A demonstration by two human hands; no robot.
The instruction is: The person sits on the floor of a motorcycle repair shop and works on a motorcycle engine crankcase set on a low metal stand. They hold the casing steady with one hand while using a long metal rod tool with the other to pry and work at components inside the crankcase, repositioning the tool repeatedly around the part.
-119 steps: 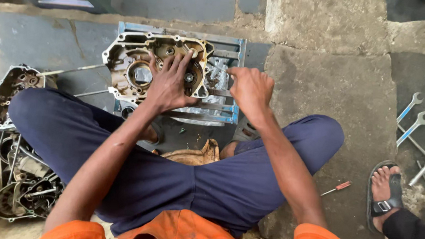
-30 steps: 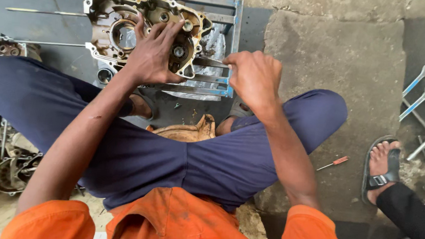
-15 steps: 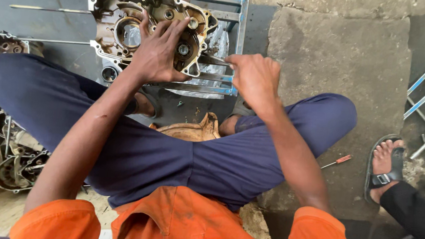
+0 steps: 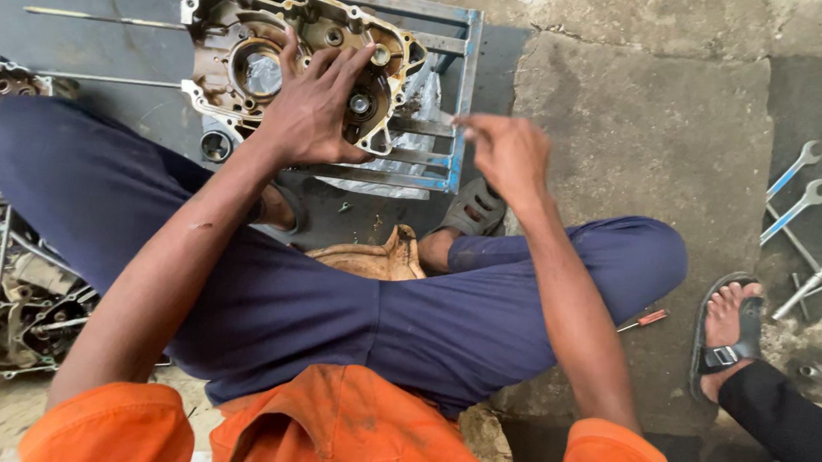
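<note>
A: Part status?

B: Grimy grey cast-metal engine case half point(image 4: 288, 54), open side up. Round bores, bolt holes around the rim, brown oily residue inside. It sits on a blue-painted steel frame stand point(image 4: 465, 80) on the concrete floor point(image 4: 649, 132), straight ahead of the crossed legs.

A: Left hand?

B: Left hand point(image 4: 318, 109) lies flat on the right part of the case, palm down, fingers spread across the bores. Grip is wide, pressing, not closed around anything. Forearm runs straight out over the left knee.

A: Right?

B: Right hand point(image 4: 503, 151) is just right of the case, off the metal, above the stand's edge. Fingers pinched narrow on a small thin metal piece point(image 4: 446, 119); too small to tell what it is. Wrist bent, elbow by the right knee.

A: Surroundings?

B: Silver open-end spanners point(image 4: 799, 191) on the floor far right, red-handled screwdriver point(image 4: 644, 321) by the right knee. Another person's sandalled foot point(image 4: 727, 330) near it. More dirty engine case parts point(image 4: 9, 328) on the left.
</note>
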